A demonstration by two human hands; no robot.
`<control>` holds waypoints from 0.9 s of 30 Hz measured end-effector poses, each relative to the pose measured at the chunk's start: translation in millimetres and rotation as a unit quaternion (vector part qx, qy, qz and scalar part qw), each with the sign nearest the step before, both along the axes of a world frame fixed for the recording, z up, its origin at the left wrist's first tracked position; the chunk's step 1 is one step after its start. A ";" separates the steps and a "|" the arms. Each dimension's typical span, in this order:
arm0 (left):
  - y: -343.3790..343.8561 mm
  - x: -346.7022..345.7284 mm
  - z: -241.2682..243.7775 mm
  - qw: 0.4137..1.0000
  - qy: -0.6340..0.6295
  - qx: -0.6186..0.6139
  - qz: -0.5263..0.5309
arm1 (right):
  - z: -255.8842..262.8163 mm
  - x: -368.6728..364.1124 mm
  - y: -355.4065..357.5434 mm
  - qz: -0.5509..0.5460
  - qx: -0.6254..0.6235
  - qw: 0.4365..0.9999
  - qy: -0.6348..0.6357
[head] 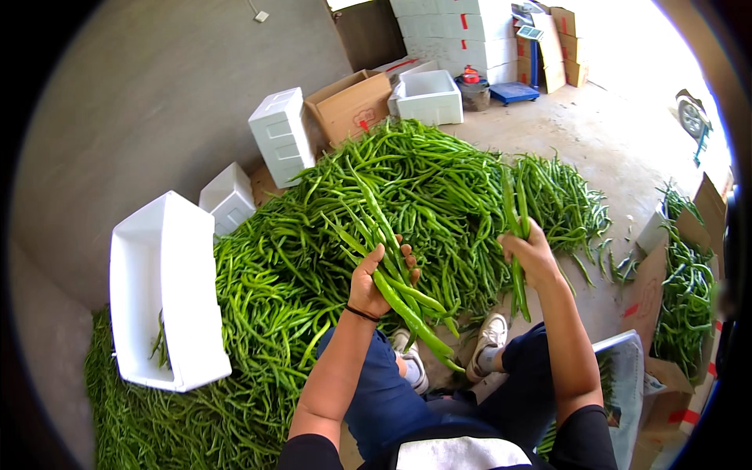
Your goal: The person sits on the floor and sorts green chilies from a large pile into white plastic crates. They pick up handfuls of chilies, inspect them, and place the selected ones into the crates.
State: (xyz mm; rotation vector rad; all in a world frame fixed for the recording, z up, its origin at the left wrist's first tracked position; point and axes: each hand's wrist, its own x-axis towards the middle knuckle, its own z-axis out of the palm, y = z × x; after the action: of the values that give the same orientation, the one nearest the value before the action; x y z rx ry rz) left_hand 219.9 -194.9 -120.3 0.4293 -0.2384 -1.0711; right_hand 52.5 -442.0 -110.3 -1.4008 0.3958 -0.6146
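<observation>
Long green chili peppers (405,294) lie as a loose bundle in my left hand (376,279), whose thumb and fingers are around their middle. My right hand (529,252) grips a few more green peppers (518,288) that stick out above and below the fist. The two hands are apart, both above the near edge of a large heap of green peppers (423,194) on the floor. The heap spreads from in front of me to the lower left.
A white foam box (194,294) rests tilted on the heap at left. More foam boxes (432,106) and a cardboard carton (349,106) stand behind it. At right are a pepper-filled carton (643,299) and a paper-lined foam box (628,382). A blue platform scale (514,92) stands farther back.
</observation>
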 end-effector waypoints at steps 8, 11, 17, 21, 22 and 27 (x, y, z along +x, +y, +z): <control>36.4 -33.6 -14.1 0.995 -0.079 0.056 -0.006 | -8.4 24.6 57.2 0.186 -0.117 0.975 0.032; 42.0 -47.7 -25.4 0.985 -0.097 0.139 -0.009 | -9.8 53.1 101.6 0.135 -0.125 0.981 -0.064; 53.3 -53.9 -35.9 0.987 -0.087 0.134 0.016 | -19.9 59.9 117.5 0.170 -0.114 0.978 0.037; 56.5 -53.2 -33.2 0.997 -0.013 0.066 0.041 | -12.2 52.9 116.6 0.246 -0.131 0.953 0.116; 56.9 -49.0 -38.4 0.997 0.005 0.064 0.038 | -12.6 54.4 121.7 0.247 -0.166 0.944 0.141; 63.0 -43.2 -60.0 0.999 -0.012 -0.037 0.017 | 7.5 55.9 140.0 0.300 -0.068 0.940 0.151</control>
State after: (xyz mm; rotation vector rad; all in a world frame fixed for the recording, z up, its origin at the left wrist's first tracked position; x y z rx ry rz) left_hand 176.7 -131.9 -180.3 0.3777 -0.2908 -1.0217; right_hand 108.5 -302.0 -102.9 -1.6532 0.1472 0.0766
